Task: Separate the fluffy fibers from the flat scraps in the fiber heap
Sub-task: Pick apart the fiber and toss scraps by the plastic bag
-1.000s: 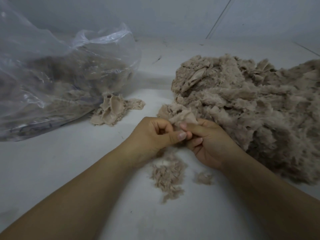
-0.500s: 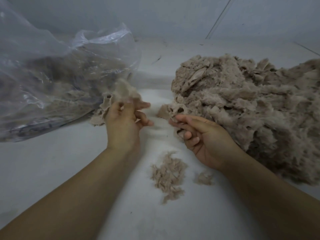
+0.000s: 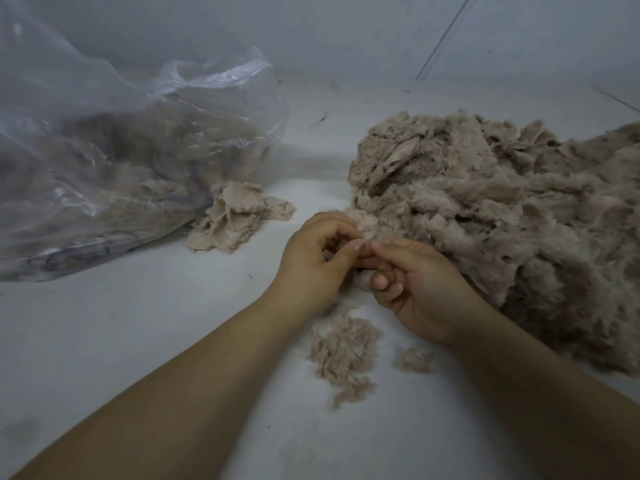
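Note:
A big heap of beige fluffy fiber (image 3: 502, 216) fills the right side of the white surface. At its near left edge my left hand (image 3: 311, 265) and my right hand (image 3: 415, 285) meet, and both pinch one small tuft of fiber (image 3: 363, 225) between fingertips and thumbs. A small pile of flat beige scraps (image 3: 235, 220) lies to the left, at the mouth of the bag. A patch of loose fluff (image 3: 343, 351) lies below my hands, with a smaller bit (image 3: 414, 360) to its right.
A large clear plastic bag (image 3: 121, 168) holding more beige fiber lies at the left. The white surface (image 3: 138, 323) runs back to a pale wall (image 3: 346, 39).
My left hand went left to the flat-scrap pile with a piece, let it go there, and has come back to the heap's edge, where it pinches a tuft with my right hand.

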### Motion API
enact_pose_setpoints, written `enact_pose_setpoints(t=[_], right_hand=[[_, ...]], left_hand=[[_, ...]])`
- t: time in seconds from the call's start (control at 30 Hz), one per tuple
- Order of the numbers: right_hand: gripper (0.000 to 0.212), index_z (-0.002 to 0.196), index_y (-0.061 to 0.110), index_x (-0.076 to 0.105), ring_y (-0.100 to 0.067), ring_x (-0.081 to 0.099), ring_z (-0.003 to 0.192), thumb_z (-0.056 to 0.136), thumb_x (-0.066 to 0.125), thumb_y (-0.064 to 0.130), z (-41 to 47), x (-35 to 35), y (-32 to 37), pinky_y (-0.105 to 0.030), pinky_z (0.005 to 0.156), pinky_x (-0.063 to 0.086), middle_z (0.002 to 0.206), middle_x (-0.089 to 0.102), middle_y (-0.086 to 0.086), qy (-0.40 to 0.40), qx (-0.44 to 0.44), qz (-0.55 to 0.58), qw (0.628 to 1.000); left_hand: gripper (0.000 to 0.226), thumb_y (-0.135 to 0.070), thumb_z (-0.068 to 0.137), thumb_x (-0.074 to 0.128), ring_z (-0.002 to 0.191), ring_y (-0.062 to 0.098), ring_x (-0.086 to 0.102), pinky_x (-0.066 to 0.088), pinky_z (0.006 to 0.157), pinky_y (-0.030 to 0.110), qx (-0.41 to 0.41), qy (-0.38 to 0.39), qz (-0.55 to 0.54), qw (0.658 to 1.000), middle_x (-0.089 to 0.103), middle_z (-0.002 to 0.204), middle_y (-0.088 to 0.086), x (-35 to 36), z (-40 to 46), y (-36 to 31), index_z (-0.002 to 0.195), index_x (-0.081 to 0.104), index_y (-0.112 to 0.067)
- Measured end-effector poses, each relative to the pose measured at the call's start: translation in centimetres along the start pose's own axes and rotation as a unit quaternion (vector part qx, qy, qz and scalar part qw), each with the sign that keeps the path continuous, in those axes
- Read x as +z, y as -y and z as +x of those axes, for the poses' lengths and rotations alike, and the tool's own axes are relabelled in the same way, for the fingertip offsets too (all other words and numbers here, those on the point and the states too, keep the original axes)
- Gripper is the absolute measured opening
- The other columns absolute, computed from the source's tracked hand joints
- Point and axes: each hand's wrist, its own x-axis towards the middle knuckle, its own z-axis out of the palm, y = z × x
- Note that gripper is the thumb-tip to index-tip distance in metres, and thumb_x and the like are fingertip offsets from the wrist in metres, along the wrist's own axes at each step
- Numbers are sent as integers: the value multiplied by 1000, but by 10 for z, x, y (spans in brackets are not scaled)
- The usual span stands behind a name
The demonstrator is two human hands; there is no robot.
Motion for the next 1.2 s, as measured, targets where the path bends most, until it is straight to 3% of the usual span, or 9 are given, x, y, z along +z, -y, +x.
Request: enact_pose_setpoints(t=[0.13, 0.27, 0.33, 0.5, 0.73, 0.83, 0.97, 1.07, 1.2], right_hand=[[7, 94, 14, 49, -9, 54, 46, 101, 47, 11, -2, 1, -1, -13, 37, 36, 102, 72, -23, -16, -10, -13, 1000], [8, 101, 17, 50, -11, 55, 46, 99, 48, 9, -2, 2, 1, -14, 36, 37, 75, 70, -9, -19, -8, 4, 1000], [8, 101, 17, 51, -11, 54, 46, 99, 49, 10, -2, 3, 1, -14, 36, 36, 67, 64, -5, -20, -4, 3, 1000], [10, 106, 16, 52, -11, 57, 47, 99, 48, 10, -1, 2, 0, -14, 36, 37, 67, 65, -5, -7, -3, -12, 1000], [25, 123, 22, 55, -13, 64, 54, 99, 50, 16, 1, 0, -2, -15, 41, 43, 94, 75, -11, 30, -11, -15, 999], [30, 128, 19, 54, -14, 67, 57, 99, 48, 19, 2, -1, -3, -15, 43, 45, 91, 75, -8, 41, -10, -3, 999], [35, 115, 7, 62, -8, 61, 53, 88, 53, 27, 1, -3, -1, -13, 42, 43, 74, 69, -5, 54, 13, 19, 998], [35, 107, 1, 65, -5, 50, 49, 82, 58, 24, 4, -6, -1, -12, 39, 37, 78, 61, -7, 26, 25, 72, 997], [42, 112, 0, 65, -4, 46, 47, 74, 60, 19, 7, -7, -1, -11, 38, 34, 88, 60, -8, -6, 19, 117, 993]], left_hand=[[11, -6, 91, 64, 80, 29, 66, 55, 74, 52, -37, -40, -33, 998, 69, 82, 8, -1, 1, 4, 83, 66, -13], [31, -1, 85, 67, 74, 9, 56, 51, 69, 27, -42, -9, -31, 999, 57, 85, -4, 1, 3, 8, 96, 56, -28], [37, 3, 82, 67, 72, 9, 52, 47, 67, 26, -53, 10, -15, 998, 52, 86, -4, 1, 4, 10, 102, 57, -27], [18, -2, 81, 68, 67, 0, 49, 37, 63, 7, 10, -18, 128, 992, 51, 81, -7, 3, 4, 8, 90, 68, -17], [10, 4, 86, 61, 80, 9, 52, 40, 68, 14, 84, -38, 108, 990, 56, 89, 3, -1, 2, 4, 85, 63, -5], [9, 1, 86, 58, 84, 15, 54, 43, 72, 26, 123, 5, 107, 987, 61, 88, -2, 1, -2, 2, 88, 63, -7], [11, -1, 85, 56, 82, 8, 50, 40, 72, 19, 179, 36, 137, 974, 51, 83, -22, 4, -6, 2, 89, 63, -9], [17, -1, 91, 53, 76, 1, 56, 42, 69, 12, 97, 24, 39, 994, 59, 78, -13, 5, -7, 0, 87, 61, -15], [27, 6, 96, 47, 59, 23, 52, 42, 55, 32, -96, -22, -223, 970, 60, 70, 11, -1, -1, -2, 82, 58, -14]])
